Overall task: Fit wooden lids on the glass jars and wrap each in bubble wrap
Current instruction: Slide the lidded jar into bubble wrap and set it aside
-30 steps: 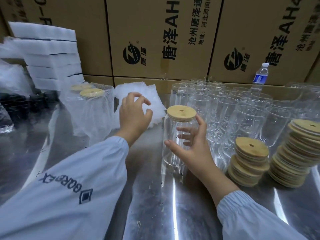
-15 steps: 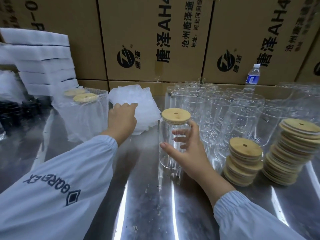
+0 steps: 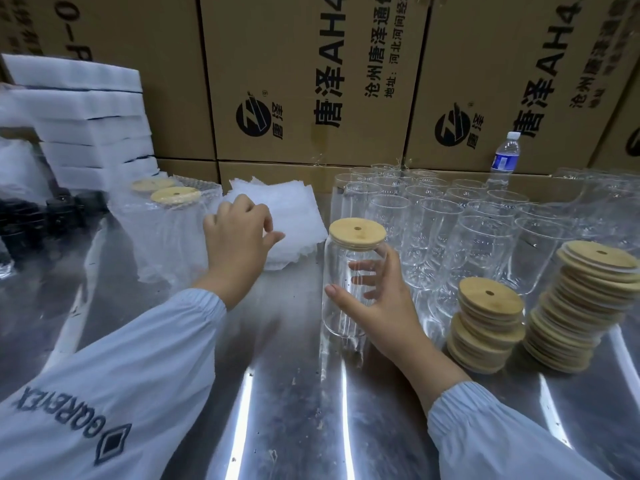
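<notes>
A clear glass jar [image 3: 341, 317] with a round wooden lid [image 3: 356, 233] on top stands upright on the metal table [image 3: 277, 393]. My right hand [image 3: 384, 306] grips it from the right, and its fingers show through the glass. To the left, my left hand [image 3: 239, 237] sits on a stack of white bubble wrap sheets [image 3: 294, 209], fingertips and thumb pinching at the top sheet. Two lidded jars in bubble wrap [image 3: 166, 230] stand further left. Right of the held jar are several empty jars [image 3: 433, 220] and two piles of wooden lids [image 3: 488, 306], [image 3: 595, 278].
Cardboard cartons [image 3: 311, 81] wall off the back of the table. White foam slabs [image 3: 86, 116] are stacked at the back left, with black objects [image 3: 34, 216] below them. A water bottle [image 3: 505, 157] stands against the cartons at the back right.
My left hand came down onto the bubble wrap stack and now has its fingers curled at the top sheet. My right hand keeps its grip on the lidded jar, which stays where it was.
</notes>
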